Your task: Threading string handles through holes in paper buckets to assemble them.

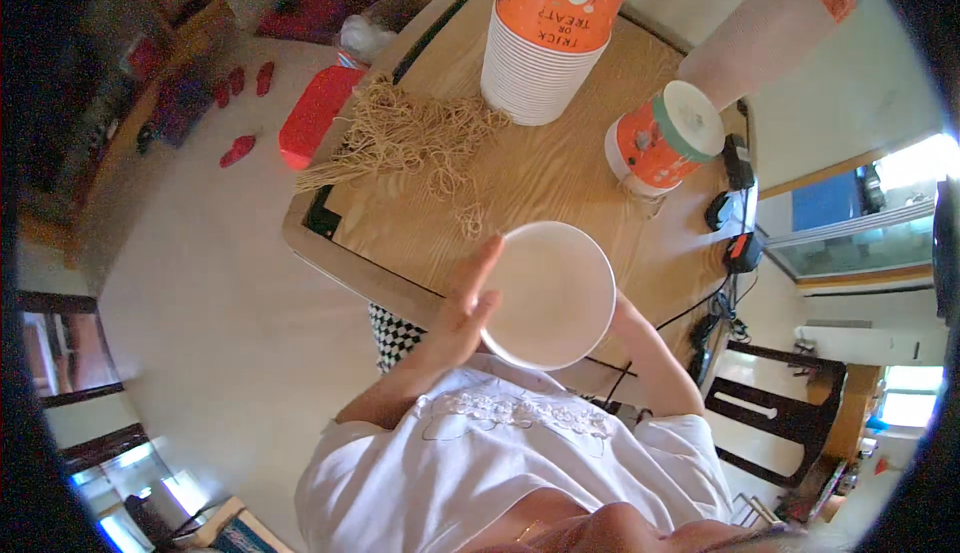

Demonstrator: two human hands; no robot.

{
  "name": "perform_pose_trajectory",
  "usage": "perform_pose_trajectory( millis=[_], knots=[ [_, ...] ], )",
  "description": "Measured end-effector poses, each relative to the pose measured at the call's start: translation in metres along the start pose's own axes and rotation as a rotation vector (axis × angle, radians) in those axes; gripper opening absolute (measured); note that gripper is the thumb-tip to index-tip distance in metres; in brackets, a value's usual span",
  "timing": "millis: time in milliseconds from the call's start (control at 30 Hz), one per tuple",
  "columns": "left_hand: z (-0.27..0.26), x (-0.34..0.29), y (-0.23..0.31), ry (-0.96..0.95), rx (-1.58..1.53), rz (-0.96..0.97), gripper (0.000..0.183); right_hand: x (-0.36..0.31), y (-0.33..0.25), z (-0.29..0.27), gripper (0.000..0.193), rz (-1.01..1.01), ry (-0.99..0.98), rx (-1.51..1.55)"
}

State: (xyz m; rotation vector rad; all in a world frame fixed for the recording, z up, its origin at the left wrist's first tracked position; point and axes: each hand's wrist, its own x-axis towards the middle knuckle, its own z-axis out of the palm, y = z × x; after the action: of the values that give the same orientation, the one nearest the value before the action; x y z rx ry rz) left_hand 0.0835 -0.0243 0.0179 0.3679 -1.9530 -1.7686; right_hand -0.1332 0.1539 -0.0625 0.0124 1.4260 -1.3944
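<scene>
In front of my chest is a paper bucket (550, 293) with its white open mouth toward me and its inside bare. My left hand (468, 303) holds its left side, the thumb and fingers near the rim. On the opposite side, my right hand (624, 317) supports the bucket; its fingers are hidden behind the wall. Beyond lies a loose heap of tan string loops (410, 138) on the wooden table (400, 238). Upside down beside the heap stands a stack of nested paper buckets (545, 68), orange and green with white rims.
A separate upturned orange bucket (665, 138) stands on the table's right, near a tall pale stack (765, 38). Black cables and an adapter (743, 253) run along the right edge. A red object (320, 118) sits at the left edge. A dark chair (780, 413) stands right.
</scene>
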Motion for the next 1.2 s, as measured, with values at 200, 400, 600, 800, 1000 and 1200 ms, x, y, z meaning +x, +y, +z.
perform_pose_trajectory(
  millis=[200,400,600,800,1000,1200],
  knots=[
    [0.004,0.01,0.001,0.055,0.053,-0.115,0.061,0.011,-0.055,0.03,0.022,-0.102,0.023,0.032],
    [-0.024,0.089,-0.03,0.299,0.668,-0.092,0.016,0.077,-0.049,-0.001,0.016,-0.873,0.483,-0.975],
    [-0.019,0.129,-0.09,0.119,1.512,0.074,0.018,0.081,-0.045,0.014,0.013,-0.982,0.625,-0.909],
    [-0.064,0.173,0.02,0.226,0.179,-0.031,0.019,0.083,-0.044,0.004,0.012,-0.946,0.611,-0.858],
    [-0.125,0.173,0.178,0.35,-0.294,0.449,0.012,0.087,-0.044,-0.003,0.011,-0.943,0.585,-0.776],
    [-0.124,0.111,0.225,0.445,-0.07,0.593,0.017,0.1,-0.076,-0.014,0.012,-0.754,0.321,-0.534]
  ],
)
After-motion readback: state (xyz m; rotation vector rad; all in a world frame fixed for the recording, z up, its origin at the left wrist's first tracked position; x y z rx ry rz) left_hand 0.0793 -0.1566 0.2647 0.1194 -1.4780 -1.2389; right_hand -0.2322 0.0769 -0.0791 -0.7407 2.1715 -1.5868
